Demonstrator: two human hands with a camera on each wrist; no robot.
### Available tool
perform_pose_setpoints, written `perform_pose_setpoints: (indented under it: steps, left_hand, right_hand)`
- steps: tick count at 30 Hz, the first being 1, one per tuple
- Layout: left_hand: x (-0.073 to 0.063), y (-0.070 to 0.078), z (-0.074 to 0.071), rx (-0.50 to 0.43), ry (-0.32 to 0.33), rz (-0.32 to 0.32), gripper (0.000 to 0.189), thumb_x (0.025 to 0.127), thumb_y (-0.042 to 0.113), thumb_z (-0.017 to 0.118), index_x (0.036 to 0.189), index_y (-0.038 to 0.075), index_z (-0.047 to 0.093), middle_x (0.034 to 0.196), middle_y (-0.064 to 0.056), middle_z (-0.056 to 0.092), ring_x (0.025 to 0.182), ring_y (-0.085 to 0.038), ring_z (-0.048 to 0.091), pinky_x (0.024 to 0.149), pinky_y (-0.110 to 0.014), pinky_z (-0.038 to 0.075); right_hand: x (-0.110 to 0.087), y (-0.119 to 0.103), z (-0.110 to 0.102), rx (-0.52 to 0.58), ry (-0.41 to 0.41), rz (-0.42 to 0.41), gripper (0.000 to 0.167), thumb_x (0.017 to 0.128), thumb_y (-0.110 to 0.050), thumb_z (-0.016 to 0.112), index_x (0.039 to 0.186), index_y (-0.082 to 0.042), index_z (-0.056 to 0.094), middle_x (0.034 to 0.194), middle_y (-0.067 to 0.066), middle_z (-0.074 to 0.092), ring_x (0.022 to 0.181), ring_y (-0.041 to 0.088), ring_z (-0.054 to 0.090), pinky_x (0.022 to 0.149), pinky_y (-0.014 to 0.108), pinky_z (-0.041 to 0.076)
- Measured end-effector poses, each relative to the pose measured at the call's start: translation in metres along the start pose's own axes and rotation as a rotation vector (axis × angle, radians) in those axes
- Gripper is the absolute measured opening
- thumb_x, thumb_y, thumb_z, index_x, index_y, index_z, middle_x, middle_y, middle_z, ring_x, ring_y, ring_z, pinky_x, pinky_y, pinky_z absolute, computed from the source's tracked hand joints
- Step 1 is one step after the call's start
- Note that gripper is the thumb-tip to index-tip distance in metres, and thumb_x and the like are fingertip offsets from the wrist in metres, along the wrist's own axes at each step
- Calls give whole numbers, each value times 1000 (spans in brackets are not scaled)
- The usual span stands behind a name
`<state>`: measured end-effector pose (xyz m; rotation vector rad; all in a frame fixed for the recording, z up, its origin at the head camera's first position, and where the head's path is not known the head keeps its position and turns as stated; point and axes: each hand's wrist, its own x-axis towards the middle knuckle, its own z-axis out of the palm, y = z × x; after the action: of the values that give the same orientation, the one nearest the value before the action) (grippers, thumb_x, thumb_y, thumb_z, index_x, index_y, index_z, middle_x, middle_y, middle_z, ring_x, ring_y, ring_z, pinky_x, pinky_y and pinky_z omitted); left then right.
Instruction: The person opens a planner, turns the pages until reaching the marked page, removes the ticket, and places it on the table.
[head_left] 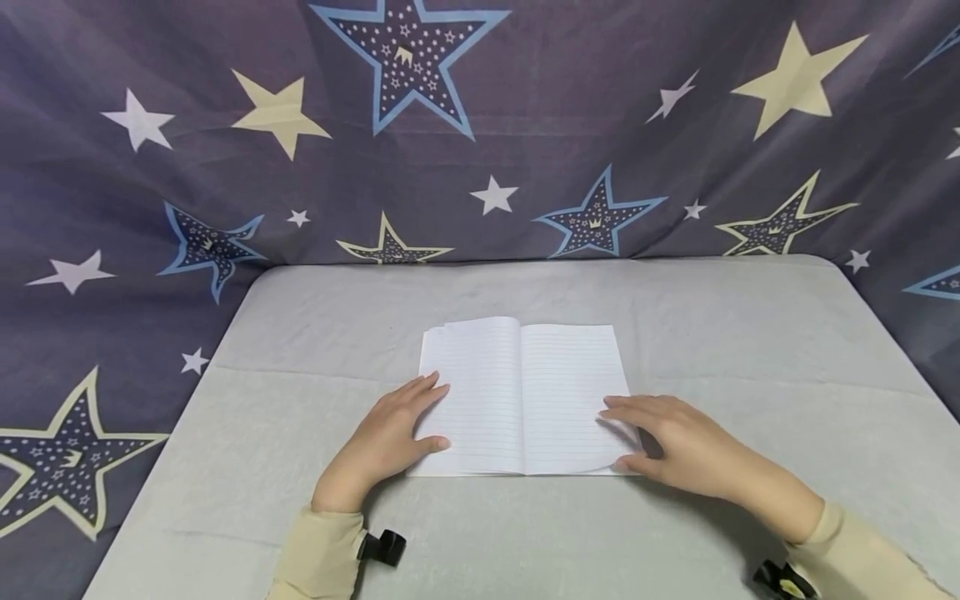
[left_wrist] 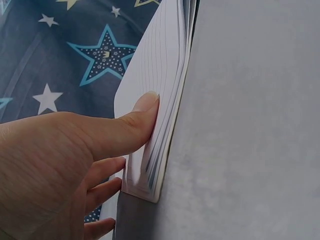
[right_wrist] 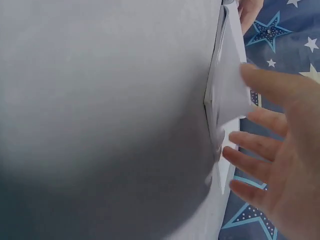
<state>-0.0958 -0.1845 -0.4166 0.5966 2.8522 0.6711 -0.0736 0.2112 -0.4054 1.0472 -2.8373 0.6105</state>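
An open lined notebook (head_left: 483,400) lies on the grey-covered table, its ruled pages facing up. My left hand (head_left: 390,433) rests at the left page's outer edge with spread fingers. Its thumb (left_wrist: 142,112) presses on the page near the lower corner in the left wrist view. At the right page (head_left: 573,383) is my right hand (head_left: 678,437), its fingers extended and apart over the outer edge. A loose leaf (right_wrist: 232,90) bends up beside the right thumb in the right wrist view. Blur hides exactly where that thumb touches the leaf.
The grey table cover (head_left: 480,542) spreads around the notebook. Dark cloth with a star print (head_left: 480,150) hangs behind and beside the table. A black wrist strap piece (head_left: 386,547) sits at the left sleeve, another (head_left: 783,581) at the right.
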Motion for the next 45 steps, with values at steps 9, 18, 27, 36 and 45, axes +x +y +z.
perform_pose_setpoints:
  steps: [9,18,27,36,45]
  left_hand:
    - [1,1,1,-4,-7,-8,74,83,31,80,147,8,48,157,-12,36,144,-35,31,115,-56,28]
    - [-1,1,3,-14,-12,-20,75,84,31,79,147,8,48,157,-12,35,144,-35,30,115,-56,26]
    - [-2,-1,3,-18,-17,-16,73,85,32,78,147,9,48,157,-12,35,144,-36,30,115,-58,26]
    - [-7,-10,-7,-14,21,-22,66,89,27,75,145,4,50,154,-16,40,141,-39,36,113,-59,29]
    - [-2,-9,-12,5,207,-11,46,101,21,57,145,7,50,152,-12,43,136,-38,43,110,-56,35]
  right_hand:
    - [2,2,4,-20,215,228,78,76,-46,83,136,-5,56,134,16,60,120,39,57,96,57,46]
    - [16,-19,9,108,161,361,80,81,-50,78,145,-12,48,130,17,62,111,38,63,85,59,51]
    - [42,-51,28,341,288,182,103,75,-26,88,157,-14,26,164,10,18,108,28,63,86,50,55]
    - [55,-87,48,237,90,62,95,79,-47,80,155,-13,33,159,7,32,131,25,51,100,48,48]
    - [54,-92,48,103,-179,-25,66,87,-53,71,138,-13,58,154,5,42,140,25,39,111,48,37]
